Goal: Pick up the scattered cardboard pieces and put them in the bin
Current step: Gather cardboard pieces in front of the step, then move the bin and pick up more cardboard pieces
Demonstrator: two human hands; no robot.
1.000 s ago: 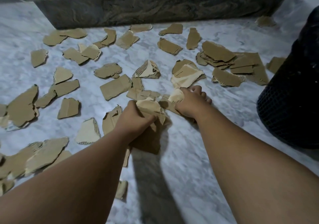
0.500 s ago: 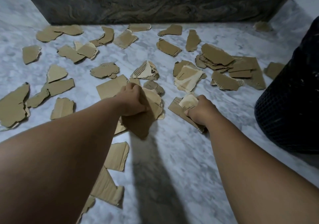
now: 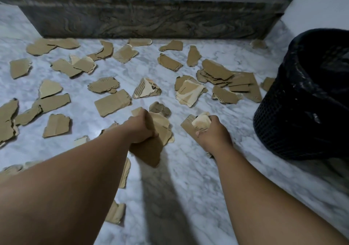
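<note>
Torn brown cardboard pieces (image 3: pixel 112 102) lie scattered over the white marble floor (image 3: pixel 188 178). My left hand (image 3: pixel 140 129) grips a bunch of cardboard pieces (image 3: pixel 151 150) that hangs below the fist, just above the floor. My right hand (image 3: pixel 212 133) grips a smaller bunch of cardboard pieces (image 3: pixel 196 124), a pale one on top of a brown strip. The black mesh bin (image 3: pixel 302 101) stands at the right, about a forearm's length from my right hand. A heap of cardboard pieces (image 3: pixel 226 78) lies just left of the bin.
A dark stone step (image 3: pixel 151 19) runs across the back. A white wall (image 3: pixel 321 4) rises behind the bin. More cardboard pieces (image 3: pixel 7 120) lie at the far left and cardboard pieces (image 3: pixel 116 212) lie under my left forearm.
Both hands have lifted a little with their bunches, and the view has tilted up, showing more of the bin and the step. My right hand closed on its pieces a second ago.
</note>
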